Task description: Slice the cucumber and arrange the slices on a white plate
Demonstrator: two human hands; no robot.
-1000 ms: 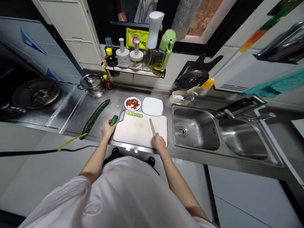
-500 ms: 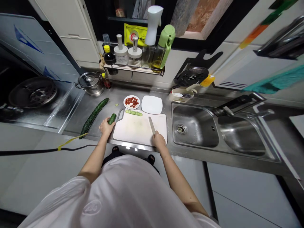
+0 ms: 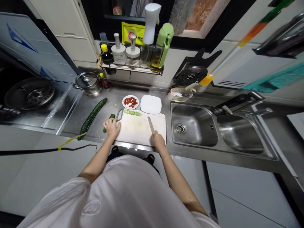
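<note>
The short cucumber piece lies on the steel counter left of the white cutting board. My left hand rests partly over it with fingers apart, near the board's grey handle, and hides its middle. In my right hand is a knife, its blade pointing away over the right part of the board. A row of cucumber slices runs along the board's far edge. Farther left lies a long cucumber, and one loose slice sits on the counter.
Behind the board stand a plate of chopped red pieces and a white square plate. A lidded pot is at the back left, a double sink to the right. Bottles and jars fill a wall rack.
My left hand has let go of the short cucumber piece, which now lies on the counter, and has shifted right towards the board. My right hand and the knife have barely moved.
</note>
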